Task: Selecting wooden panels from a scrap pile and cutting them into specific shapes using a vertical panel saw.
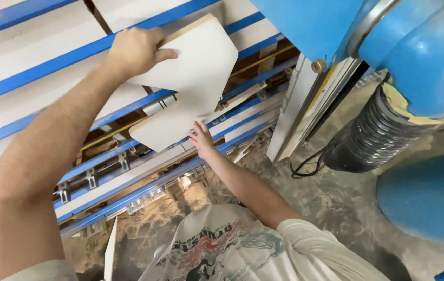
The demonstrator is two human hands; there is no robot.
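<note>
From the head view, the left hand clamps the top edge of a white, notched laminated board against the blue-railed panel saw frame. Below that grip, the right hand lies flat, fingers spread, at the bottom edge. With so little support, the board could slide down onto the sawdust-covered floor.

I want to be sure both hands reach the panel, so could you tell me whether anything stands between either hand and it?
Nothing visible does. The left hand already grips the white panel at its upper edge, and the right hand touches its lower edge, above the blue rails.
</note>
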